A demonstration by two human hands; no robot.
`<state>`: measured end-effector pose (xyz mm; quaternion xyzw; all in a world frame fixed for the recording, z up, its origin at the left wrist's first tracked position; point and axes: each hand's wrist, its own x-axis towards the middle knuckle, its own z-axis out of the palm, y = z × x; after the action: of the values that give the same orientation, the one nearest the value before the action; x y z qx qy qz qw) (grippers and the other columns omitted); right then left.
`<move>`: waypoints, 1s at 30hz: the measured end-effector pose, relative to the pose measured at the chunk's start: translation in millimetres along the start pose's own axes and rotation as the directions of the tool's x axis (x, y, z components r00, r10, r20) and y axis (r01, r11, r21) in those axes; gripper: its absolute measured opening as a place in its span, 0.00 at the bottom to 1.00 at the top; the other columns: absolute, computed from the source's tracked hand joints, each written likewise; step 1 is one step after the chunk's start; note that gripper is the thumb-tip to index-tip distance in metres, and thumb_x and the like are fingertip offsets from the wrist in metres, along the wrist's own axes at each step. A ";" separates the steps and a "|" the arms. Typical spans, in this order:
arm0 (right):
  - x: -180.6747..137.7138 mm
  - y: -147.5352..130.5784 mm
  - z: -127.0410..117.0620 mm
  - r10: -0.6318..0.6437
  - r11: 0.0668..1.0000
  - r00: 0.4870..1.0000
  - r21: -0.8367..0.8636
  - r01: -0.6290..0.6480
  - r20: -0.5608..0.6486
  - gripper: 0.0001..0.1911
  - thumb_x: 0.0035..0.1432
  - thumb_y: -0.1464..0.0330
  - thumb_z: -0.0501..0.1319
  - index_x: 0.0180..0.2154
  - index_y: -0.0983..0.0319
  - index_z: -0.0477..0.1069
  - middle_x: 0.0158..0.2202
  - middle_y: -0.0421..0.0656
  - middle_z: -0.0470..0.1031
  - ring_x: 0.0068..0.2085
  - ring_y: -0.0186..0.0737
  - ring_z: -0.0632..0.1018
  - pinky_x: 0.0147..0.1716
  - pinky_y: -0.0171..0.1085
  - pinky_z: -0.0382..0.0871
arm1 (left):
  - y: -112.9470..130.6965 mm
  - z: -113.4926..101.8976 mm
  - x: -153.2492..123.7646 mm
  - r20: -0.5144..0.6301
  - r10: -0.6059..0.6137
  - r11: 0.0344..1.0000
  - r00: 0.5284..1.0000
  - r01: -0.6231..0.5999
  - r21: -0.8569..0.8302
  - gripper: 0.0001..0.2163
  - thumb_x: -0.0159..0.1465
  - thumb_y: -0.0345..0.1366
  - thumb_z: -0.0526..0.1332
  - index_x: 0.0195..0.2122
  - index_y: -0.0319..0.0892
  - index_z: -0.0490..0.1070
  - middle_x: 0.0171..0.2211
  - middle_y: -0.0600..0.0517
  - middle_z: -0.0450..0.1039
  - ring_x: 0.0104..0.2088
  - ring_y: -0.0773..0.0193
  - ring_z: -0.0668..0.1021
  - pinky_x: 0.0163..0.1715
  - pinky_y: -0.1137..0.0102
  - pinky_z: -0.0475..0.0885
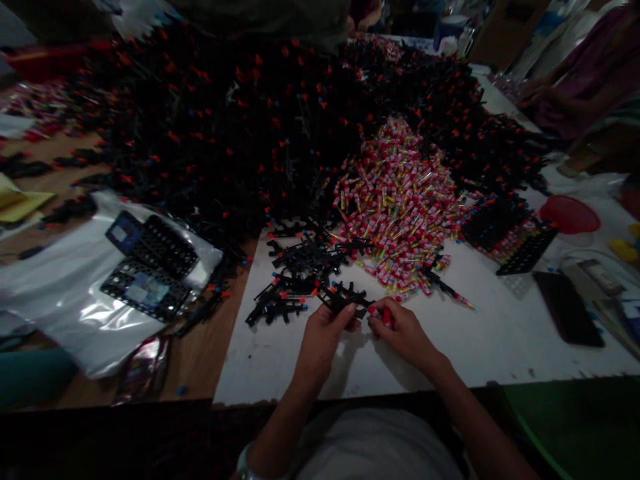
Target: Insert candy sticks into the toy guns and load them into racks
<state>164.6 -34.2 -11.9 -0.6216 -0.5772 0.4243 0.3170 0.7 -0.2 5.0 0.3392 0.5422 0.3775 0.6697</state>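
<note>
My left hand [323, 337] is closed around a black toy gun [345, 295]; it may hold more than one, as the dark parts overlap. Close beside it, my right hand [406, 333] pinches a small red piece [387, 316] at the rear end of the gun. Fingers hide most of that piece, so its full shape does not show. Just beyond my hands lies a loose heap of black toy guns [305, 260] with orange and blue tips. To its right rises a pile of small pink and red wrapped tubes [400, 193].
A huge mound of black toy guns [225, 120] covers the far table. On the left, black perforated trays [145, 290] lie on a white plastic bag [65, 273]. At right are a filled black rack [527, 250], a red bowl [570, 213] and a phone [567, 310]. Another person [585, 80] sits far right.
</note>
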 end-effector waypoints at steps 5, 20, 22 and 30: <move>1.2 4.7 1.9 0.021 0.998 0.999 0.059 -0.023 0.031 0.08 0.57 0.66 0.58 0.39 0.60 0.68 0.25 0.36 0.72 0.26 0.33 0.74 0.27 0.31 0.65 | 1.9 0.2 -4.5 0.010 0.013 0.999 1.000 -0.014 0.051 0.13 0.52 0.42 0.67 0.33 0.37 0.73 0.24 0.54 0.75 0.25 0.68 0.74 0.30 0.73 0.68; 2.4 -0.5 3.7 0.033 0.999 0.996 -0.024 -0.031 0.078 0.05 0.54 0.69 0.60 0.36 0.60 0.70 0.23 0.36 0.73 0.24 0.33 0.75 0.26 0.31 0.66 | -6.1 3.1 -5.9 -0.072 0.073 0.992 0.995 -0.065 0.112 0.12 0.54 0.42 0.65 0.34 0.38 0.73 0.22 0.55 0.75 0.25 0.67 0.75 0.31 0.72 0.68; 1.6 -0.7 7.9 0.023 0.998 0.998 -0.056 -0.019 0.063 0.03 0.53 0.70 0.60 0.33 0.60 0.70 0.22 0.36 0.73 0.24 0.33 0.75 0.26 0.30 0.65 | -3.4 5.5 -6.3 -0.072 0.072 0.992 0.995 -0.063 0.113 0.12 0.53 0.42 0.65 0.34 0.39 0.73 0.21 0.56 0.75 0.25 0.66 0.75 0.31 0.72 0.69; -1.4 -0.3 4.2 0.099 0.995 0.991 -0.020 -0.101 -0.094 0.09 0.54 0.64 0.61 0.37 0.60 0.72 0.23 0.37 0.74 0.24 0.34 0.74 0.25 0.31 0.66 | -2.4 8.7 -7.9 -0.087 0.031 0.998 0.996 -0.025 0.064 0.13 0.50 0.39 0.68 0.35 0.38 0.74 0.26 0.53 0.77 0.28 0.65 0.77 0.32 0.72 0.70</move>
<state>160.7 -35.9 -13.3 -0.6725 -0.5352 0.4031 0.3143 8.6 -8.6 8.2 0.3505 0.5780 0.3844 0.6287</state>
